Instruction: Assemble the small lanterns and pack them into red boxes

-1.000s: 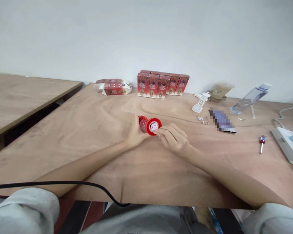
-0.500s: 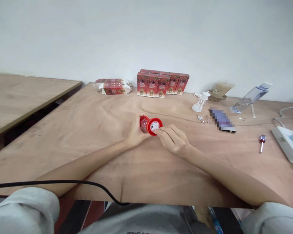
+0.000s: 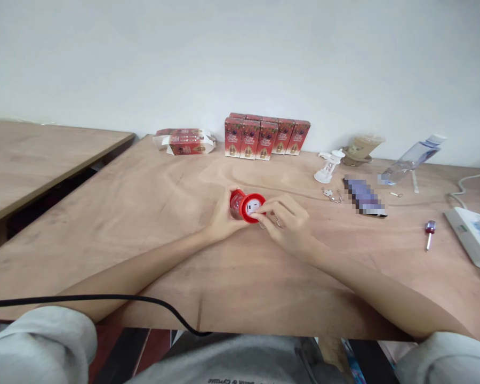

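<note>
My left hand [image 3: 220, 217] is wrapped round a small red lantern [image 3: 236, 202] with clear sides, tilted so that its round base faces me. Inside the red rim of the base [image 3: 263, 203] is a white disc [image 3: 253, 206] with small dark slots. The thumb and forefinger of my right hand [image 3: 290, 221] are pinched together at the disc's right side; whatever lies between the tips is hidden. A thin bent wire [image 3: 279, 222] shows beneath the right fingers, and I cannot tell whether they hold it.
Red printed boxes [image 3: 250, 140] stand by the wall, with an opened box [image 3: 186, 143] lying to their left. Rightward are a white lantern [image 3: 327, 167], wire pieces [image 3: 333, 196], a cup [image 3: 362, 149], a phone [image 3: 364, 196], a bottle [image 3: 412, 161], a screwdriver [image 3: 429, 234] and a white tray [image 3: 468, 242]. A black cable [image 3: 144, 300] crosses my left arm.
My right hand has turned and shifted slightly up, its fingertips still at the lantern's base. The bent wire now shows beneath its fingers. My left hand and the lantern are almost still.
</note>
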{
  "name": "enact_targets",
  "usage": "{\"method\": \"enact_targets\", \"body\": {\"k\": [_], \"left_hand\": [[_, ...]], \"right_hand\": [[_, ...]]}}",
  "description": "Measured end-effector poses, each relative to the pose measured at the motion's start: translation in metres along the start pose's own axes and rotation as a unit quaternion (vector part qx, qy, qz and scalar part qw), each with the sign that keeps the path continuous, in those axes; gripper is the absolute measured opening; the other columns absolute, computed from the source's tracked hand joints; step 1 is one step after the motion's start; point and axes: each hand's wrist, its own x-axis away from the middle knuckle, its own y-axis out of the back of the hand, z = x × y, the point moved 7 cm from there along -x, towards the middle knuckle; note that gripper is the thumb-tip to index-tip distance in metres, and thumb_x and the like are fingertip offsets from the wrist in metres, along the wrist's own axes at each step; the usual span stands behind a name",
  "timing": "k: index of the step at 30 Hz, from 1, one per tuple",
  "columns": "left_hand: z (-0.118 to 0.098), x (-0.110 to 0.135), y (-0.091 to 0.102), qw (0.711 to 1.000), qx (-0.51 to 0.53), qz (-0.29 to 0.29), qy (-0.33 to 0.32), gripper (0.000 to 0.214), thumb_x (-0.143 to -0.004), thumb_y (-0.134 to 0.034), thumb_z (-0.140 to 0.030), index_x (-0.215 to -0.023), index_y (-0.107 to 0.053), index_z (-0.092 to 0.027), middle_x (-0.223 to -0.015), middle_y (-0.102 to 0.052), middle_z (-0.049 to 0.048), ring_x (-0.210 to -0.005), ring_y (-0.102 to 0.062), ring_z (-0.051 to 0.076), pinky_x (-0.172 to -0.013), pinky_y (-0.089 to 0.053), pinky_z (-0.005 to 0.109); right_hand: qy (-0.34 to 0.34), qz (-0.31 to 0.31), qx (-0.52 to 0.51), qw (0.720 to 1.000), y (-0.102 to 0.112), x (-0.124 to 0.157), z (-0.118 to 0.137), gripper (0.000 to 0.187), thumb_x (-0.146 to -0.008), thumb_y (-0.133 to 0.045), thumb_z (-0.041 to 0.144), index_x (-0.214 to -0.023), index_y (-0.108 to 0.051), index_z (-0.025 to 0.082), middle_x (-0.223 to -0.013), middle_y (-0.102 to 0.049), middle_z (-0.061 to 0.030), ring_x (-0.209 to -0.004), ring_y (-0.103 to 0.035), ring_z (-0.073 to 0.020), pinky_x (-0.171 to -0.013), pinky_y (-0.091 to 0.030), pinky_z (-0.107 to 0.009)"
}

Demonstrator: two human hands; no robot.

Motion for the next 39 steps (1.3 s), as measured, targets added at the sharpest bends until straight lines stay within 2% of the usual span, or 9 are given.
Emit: {"method": "enact_targets", "body": {"k": [3,6,8,11,16,20,25,30,39], "left_hand": [[-0.004,-0.001,0.0,1.0,-0.003,0.008,-0.004,0.062,-0.064,-0.078,-0.042,-0.108,-0.039,-0.021,-0.102,-0.05,0.0054,-0.092,-0.054,0.023,-0.082,-0.047,0.039],[-0.009,-0.002,0.0,1.0,-0.018,0.01,-0.023,0.062,-0.064,-0.078,-0.042,-0.108,-0.04,-0.021,-0.1,-0.05,0.005,-0.09,-0.054,0.023,-0.08,-0.046,0.039],[-0.011,-0.002,0.001,0.998,-0.037,0.01,-0.041,0.061,-0.065,-0.077,-0.043,-0.108,-0.04,-0.021,-0.1,-0.05,0.0051,-0.089,-0.053,0.023,-0.08,-0.046,0.04],[-0.012,-0.002,0.002,0.996,-0.064,0.006,-0.065,0.058,-0.067,-0.076,-0.045,-0.107,-0.042,-0.021,-0.099,-0.05,0.0053,-0.088,-0.052,0.021,-0.078,-0.046,0.04],[-0.016,-0.002,0.001,0.992,-0.082,0.009,-0.091,0.062,-0.063,-0.079,-0.046,-0.106,-0.044,-0.021,-0.101,-0.051,0.0053,-0.09,-0.053,0.021,-0.08,-0.047,0.039],[-0.015,-0.003,0.003,0.997,-0.058,-0.004,-0.047,0.057,-0.066,-0.077,-0.046,-0.106,-0.045,-0.02,-0.101,-0.054,0.0056,-0.091,-0.055,0.021,-0.08,-0.047,0.039],[-0.014,-0.004,0.002,0.996,-0.085,-0.003,-0.03,0.057,-0.063,-0.078,-0.041,-0.107,-0.047,-0.022,-0.102,-0.056,0.005,-0.093,-0.056,0.023,-0.082,-0.047,0.04],[-0.009,-0.005,0.0,0.996,-0.092,0.012,-0.007,0.054,-0.06,-0.08,-0.043,-0.1,-0.05,-0.021,-0.097,-0.058,0.0038,-0.088,-0.058,0.021,-0.079,-0.048,0.037],[-0.011,-0.004,-0.001,0.988,-0.153,0.024,0.024,0.05,-0.058,-0.082,-0.041,-0.095,-0.056,-0.02,-0.088,-0.057,-0.0002,-0.078,-0.057,0.016,-0.071,-0.047,0.028]], "right_hand": [[-0.162,0.023,-0.114,0.98,-0.006,-0.002,-0.024,0.024,-0.077,-0.072,0.031,-0.094,-0.059,0.02,-0.094,-0.066,-0.0065,-0.083,-0.064,-0.0177,-0.069,-0.054,-0.031],[-0.282,0.058,-0.276,0.917,-0.024,0.006,-0.042,0.047,-0.069,-0.077,0.039,-0.106,-0.053,0.021,-0.108,-0.065,-0.0079,-0.089,-0.066,-0.018,-0.072,-0.056,-0.033],[-0.314,0.069,-0.35,0.88,-0.033,0.01,-0.046,0.051,-0.065,-0.08,0.04,-0.104,-0.053,0.022,-0.106,-0.066,-0.007,-0.094,-0.066,-0.0186,-0.077,-0.055,-0.033],[-0.314,0.059,-0.39,0.864,-0.036,0.01,-0.047,0.046,-0.062,-0.081,0.04,-0.096,-0.056,0.022,-0.1,-0.068,-0.0052,-0.096,-0.065,-0.0187,-0.079,-0.054,-0.032],[-0.302,0.055,-0.389,0.869,-0.034,0.01,-0.043,0.043,-0.061,-0.082,0.038,-0.092,-0.058,0.02,-0.09,-0.068,-0.0025,-0.084,-0.066,-0.0164,-0.072,-0.054,-0.03],[-0.259,0.002,-0.34,0.904,-0.026,0.011,-0.039,0.023,-0.074,-0.074,0.033,-0.091,-0.062,0.022,-0.097,-0.067,-0.0029,-0.094,-0.063,-0.0171,-0.083,-0.052,-0.034],[-0.196,-0.006,-0.256,0.946,-0.021,0.01,-0.034,0.004,-0.082,-0.066,0.026,-0.083,-0.066,0.023,-0.094,-0.066,-0.0036,-0.091,-0.063,-0.0168,-0.083,-0.051,-0.034],[-0.148,0.011,-0.194,0.97,-0.019,0.007,-0.028,0.007,-0.087,-0.059,0.024,-0.082,-0.063,0.021,-0.095,-0.064,-0.0056,-0.095,-0.061,-0.0183,-0.086,-0.049,-0.035],[-0.136,0.008,-0.157,0.978,-0.021,0.014,-0.024,0.011,-0.09,-0.053,0.022,-0.083,-0.062,0.022,-0.097,-0.063,-0.0053,-0.09,-0.062,-0.0166,-0.079,-0.051,-0.032]]}}
